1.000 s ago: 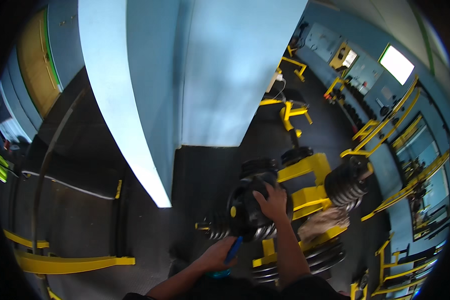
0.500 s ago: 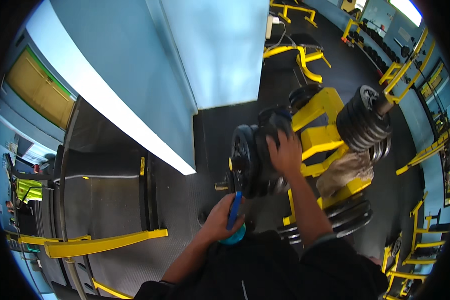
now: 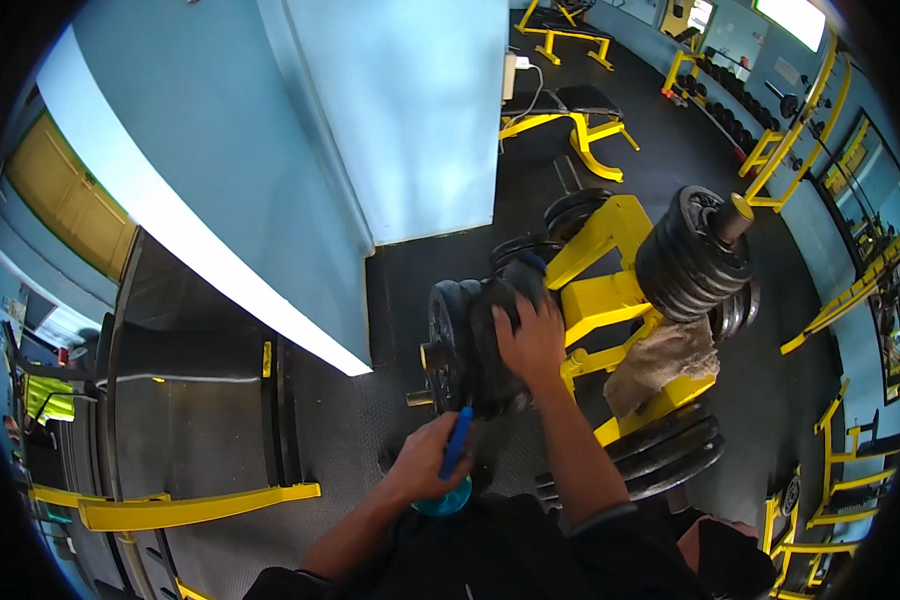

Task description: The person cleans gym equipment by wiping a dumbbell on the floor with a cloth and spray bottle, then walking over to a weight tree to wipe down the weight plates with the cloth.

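Note:
My left hand (image 3: pixel 422 465) is closed around a spray bottle with a blue trigger head (image 3: pixel 457 442) and a teal lower part (image 3: pixel 444 498), low in front of me. Its palm side is hidden. My right hand (image 3: pixel 532 338) presses a dark cloth (image 3: pixel 500 350) against the black weight plates (image 3: pixel 446 325) on the near left peg of a yellow plate rack (image 3: pixel 600 305). The fingers are partly spread over the cloth, whose edges blend into the plates.
More plates (image 3: pixel 685 260) fill the rack's right peg, and others (image 3: pixel 660 460) hang low near me. A tan cloth (image 3: pixel 660 370) drapes over the frame. A blue wall (image 3: pixel 420 120) stands ahead, a treadmill (image 3: pixel 200 420) to the left, a bench (image 3: pixel 570 110) beyond.
The view has shifted, so the scene sits farther left and lower. My right hand has slid slightly down along the plates with the dark cloth. My left hand keeps the spray bottle.

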{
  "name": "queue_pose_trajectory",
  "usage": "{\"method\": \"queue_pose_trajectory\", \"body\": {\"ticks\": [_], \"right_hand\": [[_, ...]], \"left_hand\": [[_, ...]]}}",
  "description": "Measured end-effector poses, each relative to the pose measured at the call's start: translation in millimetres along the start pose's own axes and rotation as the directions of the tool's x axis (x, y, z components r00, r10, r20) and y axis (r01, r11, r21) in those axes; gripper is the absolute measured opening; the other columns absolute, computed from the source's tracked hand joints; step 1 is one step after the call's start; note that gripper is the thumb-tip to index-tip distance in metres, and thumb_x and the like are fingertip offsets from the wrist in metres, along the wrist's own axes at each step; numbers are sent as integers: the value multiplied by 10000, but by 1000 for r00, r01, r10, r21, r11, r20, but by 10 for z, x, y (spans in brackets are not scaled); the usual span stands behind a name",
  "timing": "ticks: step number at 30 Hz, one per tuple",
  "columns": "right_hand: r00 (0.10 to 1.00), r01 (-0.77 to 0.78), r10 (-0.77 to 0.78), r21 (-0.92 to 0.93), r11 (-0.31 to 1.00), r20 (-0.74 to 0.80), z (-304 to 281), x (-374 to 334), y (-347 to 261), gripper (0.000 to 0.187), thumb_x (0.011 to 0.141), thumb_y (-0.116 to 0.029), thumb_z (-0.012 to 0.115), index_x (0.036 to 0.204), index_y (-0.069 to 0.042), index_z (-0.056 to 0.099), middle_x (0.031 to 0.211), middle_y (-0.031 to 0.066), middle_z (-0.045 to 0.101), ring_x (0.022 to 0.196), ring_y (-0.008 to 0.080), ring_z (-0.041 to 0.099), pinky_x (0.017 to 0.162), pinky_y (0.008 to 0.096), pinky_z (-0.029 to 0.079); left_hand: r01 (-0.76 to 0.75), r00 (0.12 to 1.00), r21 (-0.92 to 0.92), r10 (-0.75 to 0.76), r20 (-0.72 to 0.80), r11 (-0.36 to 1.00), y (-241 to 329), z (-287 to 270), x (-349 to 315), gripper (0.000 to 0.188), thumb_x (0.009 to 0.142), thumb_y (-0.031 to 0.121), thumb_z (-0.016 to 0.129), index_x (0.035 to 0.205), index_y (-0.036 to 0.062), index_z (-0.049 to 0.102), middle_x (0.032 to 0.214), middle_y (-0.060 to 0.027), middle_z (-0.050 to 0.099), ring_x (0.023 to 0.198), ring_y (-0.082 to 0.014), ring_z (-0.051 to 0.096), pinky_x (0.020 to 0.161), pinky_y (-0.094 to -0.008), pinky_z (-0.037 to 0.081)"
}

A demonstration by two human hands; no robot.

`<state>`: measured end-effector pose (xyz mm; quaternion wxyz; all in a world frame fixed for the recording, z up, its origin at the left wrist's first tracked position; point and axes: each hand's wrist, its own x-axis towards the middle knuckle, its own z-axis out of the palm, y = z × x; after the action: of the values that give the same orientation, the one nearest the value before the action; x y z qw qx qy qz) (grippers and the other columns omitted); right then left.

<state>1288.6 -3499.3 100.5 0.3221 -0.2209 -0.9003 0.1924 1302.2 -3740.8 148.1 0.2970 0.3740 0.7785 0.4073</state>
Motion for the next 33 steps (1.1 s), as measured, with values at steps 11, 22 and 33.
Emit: {"method": "queue_pose_trajectory", "body": {"ticks": [11,22,33], "right_hand": [[999,32,-32,9,999,-13,-79,-1103,-265,702,839,-426,553,1450,-116,399,1472,263,326,1390,449,257,1131,594,146],[980,83,-90,50,995,177,110,130,-181,492,822,-426,529,1123,-66,674,1316,271,520,1272,429,450,1101,580,252],[939,336,-331,38,941,-97,1614,-2937,435,601,896,-442,541,1358,-60,493,1305,200,531,1231,442,475,1071,542,305]], "left_hand": [[-92,995,6,92,29,996,42,129,-219,503,775,177,660,1228,44,489,1128,-196,560,1093,-400,536,961,-453,415],[-162,962,-46,147,-230,986,361,-55,120,518,772,115,674,1234,11,464,1104,-164,604,1043,-353,600,926,-427,460],[-172,983,59,175,-59,983,122,52,-49,460,798,189,691,1193,50,500,1088,-146,602,961,-291,639,814,-377,509]]}}
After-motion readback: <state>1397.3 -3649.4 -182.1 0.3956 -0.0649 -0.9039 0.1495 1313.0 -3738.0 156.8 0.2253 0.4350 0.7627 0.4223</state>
